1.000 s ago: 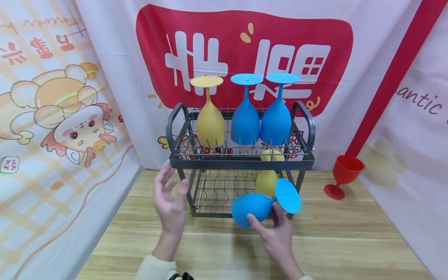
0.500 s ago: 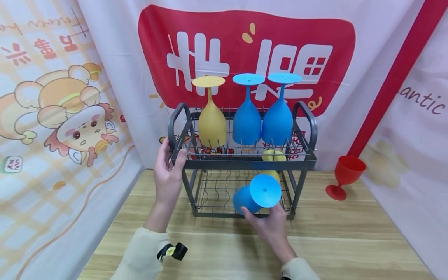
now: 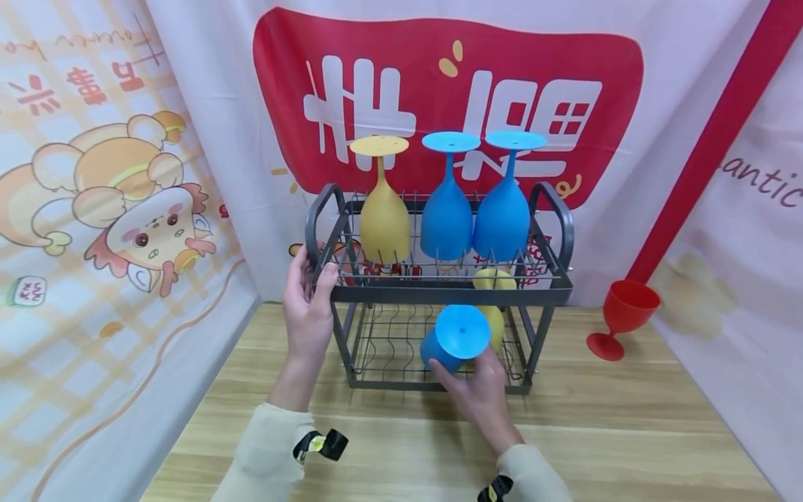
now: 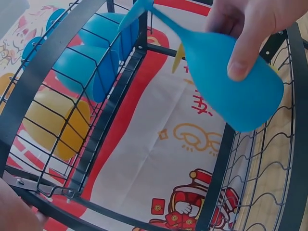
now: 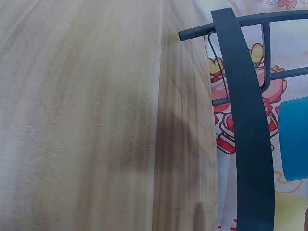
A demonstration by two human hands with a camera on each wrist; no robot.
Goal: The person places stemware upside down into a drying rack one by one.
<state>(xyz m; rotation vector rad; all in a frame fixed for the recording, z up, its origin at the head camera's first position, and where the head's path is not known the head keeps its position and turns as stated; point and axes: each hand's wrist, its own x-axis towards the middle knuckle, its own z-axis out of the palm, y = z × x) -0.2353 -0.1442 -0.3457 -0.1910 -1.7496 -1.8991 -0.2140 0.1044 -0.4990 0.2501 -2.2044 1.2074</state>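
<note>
In the head view my right hand [image 3: 479, 390] grips a blue goblet [image 3: 463, 332] by its bowl at the front of the rack's lower tier, its foot tilted up toward me. The left wrist view shows the thumb pressed along this blue goblet's bowl [image 4: 226, 79]. My left hand [image 3: 309, 307] holds the left front corner of the black two-tier rack [image 3: 452, 296]. A yellow goblet [image 3: 494, 321] stands upside down on the lower tier, partly hidden behind the held one. On the upper tier stand an upside-down yellow goblet [image 3: 384, 223] and two blue goblets [image 3: 447, 223].
A red goblet [image 3: 627, 308] stands upright on the wooden table [image 3: 627, 418], right of the rack. Printed cloth [image 3: 207, 139] hangs behind and on both sides. The upper tier's front bar overhangs the lower wire shelf [image 3: 389, 348].
My right hand has carried the blue goblet from in front of the rack into the lower tier, turning its foot upward. My left hand has moved from beside the rack onto its left corner.
</note>
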